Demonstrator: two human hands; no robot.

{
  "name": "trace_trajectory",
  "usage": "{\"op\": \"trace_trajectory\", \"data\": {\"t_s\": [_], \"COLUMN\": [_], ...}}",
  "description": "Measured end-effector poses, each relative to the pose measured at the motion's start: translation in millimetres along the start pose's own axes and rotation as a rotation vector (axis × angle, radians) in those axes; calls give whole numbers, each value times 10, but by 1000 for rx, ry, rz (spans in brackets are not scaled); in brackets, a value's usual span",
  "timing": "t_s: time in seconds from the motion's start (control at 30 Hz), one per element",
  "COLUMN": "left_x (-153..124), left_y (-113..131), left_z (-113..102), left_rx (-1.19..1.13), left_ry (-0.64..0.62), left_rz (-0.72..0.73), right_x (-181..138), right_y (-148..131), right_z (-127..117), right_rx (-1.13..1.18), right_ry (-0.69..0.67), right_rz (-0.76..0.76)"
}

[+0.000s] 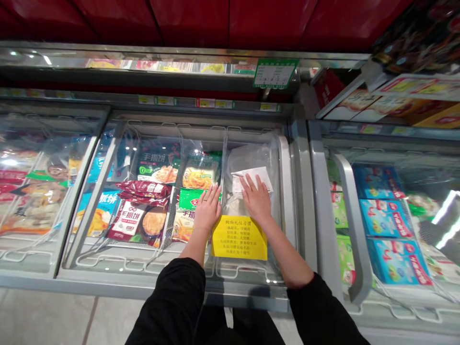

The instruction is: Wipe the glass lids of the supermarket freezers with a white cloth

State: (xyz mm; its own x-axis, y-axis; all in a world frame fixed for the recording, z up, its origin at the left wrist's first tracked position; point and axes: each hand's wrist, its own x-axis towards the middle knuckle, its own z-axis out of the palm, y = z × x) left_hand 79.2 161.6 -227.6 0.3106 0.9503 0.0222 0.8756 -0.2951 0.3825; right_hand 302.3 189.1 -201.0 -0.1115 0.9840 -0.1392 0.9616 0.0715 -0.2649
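My left hand (208, 208) lies flat with its fingers stretched out on the glass lid (251, 136) of a chest freezer. Below it, through the glass, show a green-topped flatbread packet (185, 215) and other bagged food. My right hand (256, 197) rests with spread fingers over a white paper (266, 176); whether the paper is above or under the glass I cannot tell. A yellow printed notice (239, 239) sits between my forearms, its left edge near my left wrist. Neither hand grasps anything that I can see.
Dark red flatbread packets (138, 215) and blue ones (95, 211) lie in the freezer's wire baskets. On the right, another freezer holds blue boxes (391, 261) behind a curved grey handle (354, 230). A green-framed price sign (275, 74) hangs behind. Boxes (377, 108) stand at upper right.
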Motion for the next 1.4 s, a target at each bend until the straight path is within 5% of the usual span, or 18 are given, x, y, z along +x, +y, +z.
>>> {"op": "trace_trajectory", "data": {"t_s": [0.13,0.3,0.47,0.6,0.73,0.87,1.03,1.17,1.3,1.4], "left_x": [-3,0,8,5,-4,-9,1,16,27,35], "left_y": [2,19,32,38,38,28,27,44,56,58], "left_z": [0,-30,-56,-59,-44,-31,-41,-71,-100,-115], "left_rx": [18,73,81,72,57,44,36,22,21,23], "left_ry": [24,32,17,13,7,13,-5,-38,-52,-60], "left_rz": [8,14,16,-1,4,-4,-20,-34,-34,-26], "right_x": [366,1067,647,328,751,1105,472,-130,-154,-17], "right_y": [224,44,-46,184,330,31,-359,-136,125,13], "right_z": [-98,-160,-112,-161,-275,-224,-24,-23,-35,26], "right_rx": [4,10,-67,-116,-84,-67,-57,-43,-18,18], "right_ry": [20,-29,-64,-47,-43,-42,-36,-44,-5,20], "right_rz": [174,172,-55,8,146,66,-165,-26,135,151]}}
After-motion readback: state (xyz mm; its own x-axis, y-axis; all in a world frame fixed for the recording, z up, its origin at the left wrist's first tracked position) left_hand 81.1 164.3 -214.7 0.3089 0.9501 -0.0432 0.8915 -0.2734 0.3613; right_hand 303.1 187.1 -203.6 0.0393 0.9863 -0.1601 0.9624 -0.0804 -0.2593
